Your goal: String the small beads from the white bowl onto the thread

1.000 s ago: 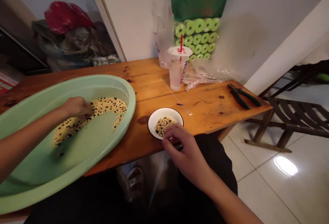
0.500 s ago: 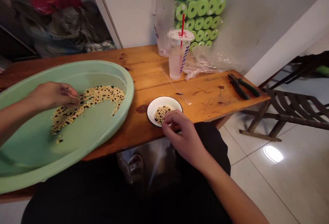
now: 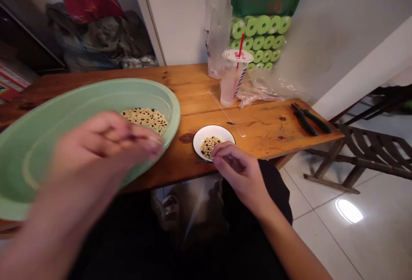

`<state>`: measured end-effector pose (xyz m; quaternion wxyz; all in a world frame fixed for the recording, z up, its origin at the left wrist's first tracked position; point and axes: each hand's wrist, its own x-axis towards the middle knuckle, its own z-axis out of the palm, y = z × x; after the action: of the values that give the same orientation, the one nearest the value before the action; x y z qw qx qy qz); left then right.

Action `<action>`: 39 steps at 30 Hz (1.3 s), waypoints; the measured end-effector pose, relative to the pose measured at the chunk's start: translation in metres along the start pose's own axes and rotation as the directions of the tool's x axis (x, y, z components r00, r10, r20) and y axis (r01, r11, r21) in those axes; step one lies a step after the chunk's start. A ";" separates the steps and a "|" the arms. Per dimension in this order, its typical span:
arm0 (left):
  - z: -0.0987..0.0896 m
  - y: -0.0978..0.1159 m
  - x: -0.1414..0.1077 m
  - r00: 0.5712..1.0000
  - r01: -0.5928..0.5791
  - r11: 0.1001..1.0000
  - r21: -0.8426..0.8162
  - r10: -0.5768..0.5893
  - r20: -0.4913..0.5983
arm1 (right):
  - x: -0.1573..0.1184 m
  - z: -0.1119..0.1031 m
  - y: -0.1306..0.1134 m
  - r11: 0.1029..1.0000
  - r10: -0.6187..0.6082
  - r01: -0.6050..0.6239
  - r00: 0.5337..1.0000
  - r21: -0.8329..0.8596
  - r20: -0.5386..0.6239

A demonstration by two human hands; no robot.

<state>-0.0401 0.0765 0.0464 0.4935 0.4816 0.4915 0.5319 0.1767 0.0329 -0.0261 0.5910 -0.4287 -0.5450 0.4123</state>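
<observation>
A large green basin [image 3: 96, 89] stands on the wooden table, with yellow and black beads [image 3: 148, 119] spread on its bottom at the right. Over the basin's near right part is my left hand [image 3: 109, 140], blurred, its thumb and fingertips pinched together; whatever they hold is too smeared to name. A small white bowl with a dark rim [image 3: 222, 131] holds more of the beads [image 3: 210, 145]. My right hand [image 3: 240, 164] is at the bowl's right front edge, thumb and forefinger closed together; the tips hide anything between them. A thin dark line, perhaps a needle or wire, shows beside the bowl.
Behind the bowl stands a lidded plastic cup [image 3: 230, 80] with a red straw. Pliers [image 3: 309, 119] lie at the table's right end. Green rolls [image 3: 264, 25] and a clear plastic bag [image 3: 267, 91] are by the wall. A wooden chair [image 3: 376, 149] stands at the right.
My left hand has risen from the beads in the basin and moved right, toward the bowl. My right hand stays by the bowl. The whole view has shifted a little.
</observation>
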 end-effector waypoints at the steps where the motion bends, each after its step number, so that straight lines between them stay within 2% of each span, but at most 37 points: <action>1: 0.017 -0.004 -0.014 0.992 0.085 0.993 -0.086 -0.076 0.099 | -0.002 -0.001 -0.002 0.998 -0.017 0.017 1.000 0.053 0.002; 3: 0.042 -0.015 -0.032 0.938 0.275 0.935 -0.223 -0.211 0.274 | -0.005 -0.003 -0.004 0.988 -0.045 0.042 0.999 0.149 0.012; 5: 0.053 -0.025 -0.041 0.884 0.394 0.869 -0.299 -0.269 0.383 | -0.008 -0.005 -0.006 0.966 -0.052 0.037 0.997 0.256 0.051; 7: 0.053 -0.034 -0.044 0.864 0.435 0.830 -0.349 -0.276 0.422 | -0.011 -0.007 -0.008 0.940 -0.052 0.008 0.991 0.342 0.121; 9: 0.050 -0.038 -0.046 0.863 0.450 0.801 -0.395 -0.275 0.424 | -0.013 -0.007 -0.009 0.922 -0.060 -0.013 0.983 0.387 0.175; 13: 0.045 -0.042 -0.049 0.852 0.474 0.766 -0.433 -0.275 0.445 | -0.018 -0.006 -0.011 0.901 -0.057 -0.038 0.977 0.432 0.205; 19: 0.041 -0.049 -0.053 0.862 0.428 0.810 -0.401 -0.231 0.452 | -0.024 -0.007 -0.011 0.921 -0.043 -0.032 0.982 0.389 0.184; 26: 0.041 -0.050 -0.054 0.920 0.240 0.921 -0.306 -0.115 0.375 | -0.019 -0.003 -0.019 0.976 -0.099 0.063 0.981 0.211 0.164; 35: 0.039 -0.047 -0.061 0.938 0.175 0.964 -0.200 -0.101 0.331 | -0.017 -0.003 -0.021 0.988 -0.156 0.154 0.974 0.026 0.162; 39: 0.040 -0.045 -0.062 0.947 0.099 0.986 -0.131 -0.053 0.318 | -0.017 -0.004 -0.022 0.983 -0.176 0.182 0.969 -0.018 0.174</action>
<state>0.0049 0.0180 0.0021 0.6191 0.5034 0.3851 0.4637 0.1804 0.0096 -0.0099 0.5691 -0.3504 -0.6375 0.3833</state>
